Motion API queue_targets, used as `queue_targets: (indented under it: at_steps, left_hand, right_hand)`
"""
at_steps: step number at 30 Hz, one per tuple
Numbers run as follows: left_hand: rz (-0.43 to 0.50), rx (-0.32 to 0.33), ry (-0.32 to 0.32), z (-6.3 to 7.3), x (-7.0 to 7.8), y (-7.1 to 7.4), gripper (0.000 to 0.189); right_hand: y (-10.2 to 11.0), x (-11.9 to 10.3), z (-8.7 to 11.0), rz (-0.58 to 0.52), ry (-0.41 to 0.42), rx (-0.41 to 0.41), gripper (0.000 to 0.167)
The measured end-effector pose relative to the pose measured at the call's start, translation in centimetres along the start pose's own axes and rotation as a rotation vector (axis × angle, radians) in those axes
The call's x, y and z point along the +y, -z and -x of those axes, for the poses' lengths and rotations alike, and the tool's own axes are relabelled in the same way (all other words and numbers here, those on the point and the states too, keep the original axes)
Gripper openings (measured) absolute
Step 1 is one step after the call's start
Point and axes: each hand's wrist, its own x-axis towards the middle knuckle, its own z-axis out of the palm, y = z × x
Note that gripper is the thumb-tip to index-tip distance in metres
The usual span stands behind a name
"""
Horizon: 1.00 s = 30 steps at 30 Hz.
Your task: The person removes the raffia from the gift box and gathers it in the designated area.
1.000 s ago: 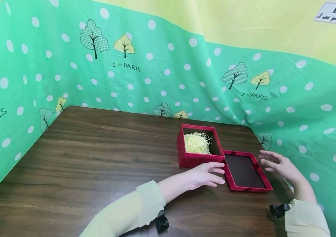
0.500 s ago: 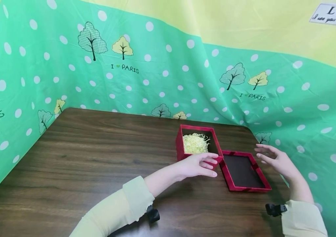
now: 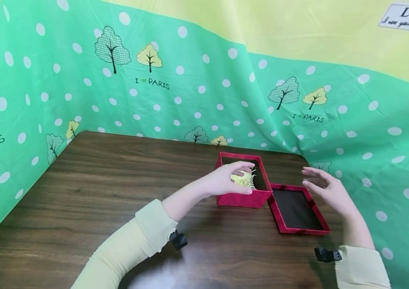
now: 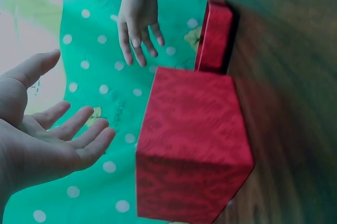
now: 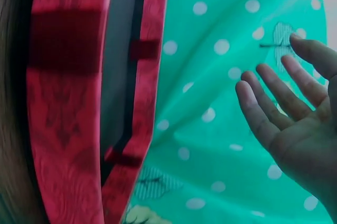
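Observation:
A deep red box (image 3: 242, 200) with no lid on stands on the table, and pale yellow shredded paper (image 3: 245, 179) fills part of it. Over its near left edge hovers my left hand (image 3: 225, 179), fingers spread and loosely bent, holding nothing. In the left wrist view that hand (image 4: 50, 142) is apart from the patterned box wall (image 4: 192, 124). The red lid (image 3: 280, 218) lies inside-up beside the box, showing its dark lining. Above the lid's far right side is my right hand (image 3: 329, 190), fingers relaxed; the right wrist view shows its palm (image 5: 303, 134) bare.
The dark wooden table (image 3: 125, 188) stretches out left of the box. A green dotted cloth (image 3: 175, 100) with tree prints hangs behind and along both sides. Black wrist cameras (image 3: 178, 240) sit at the sleeve cuffs.
My left hand has risen from the front of the box up and leftward over its opening. My right hand has moved slightly up and left. Box and lid stay put.

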Motion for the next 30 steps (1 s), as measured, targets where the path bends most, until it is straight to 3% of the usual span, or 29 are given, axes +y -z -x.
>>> queue_targets:
  at_steps: [3,7,11,22,30]
  left_hand:
    - [-0.052,0.024,-0.011,-0.1,-0.1,0.7,0.069]
    - [-0.154,0.064,-0.036,-0.4,-0.4,1.4,0.072]
    - [-0.223,0.107,-0.039,-0.7,-0.5,2.1,0.073]
    - [-0.291,0.142,-0.056,-2.1,-1.1,3.9,0.073]
    - [-0.310,0.119,-0.042,-3.6,-2.4,4.2,0.075]
  right_hand:
    - [-0.6,-0.8,-0.1,-0.008,-0.007,0.032,0.060]
    - [-1.7,-1.8,-0.1,-0.112,-0.032,0.053,0.057]
    - [-2.7,-2.8,-0.1,-0.166,0.012,0.080,0.053]
    - [-6.0,-4.3,-1.0,-0.161,0.089,0.156,0.058]
    - [-7.9,-5.1,-1.7,-0.229,0.071,0.101,0.062]
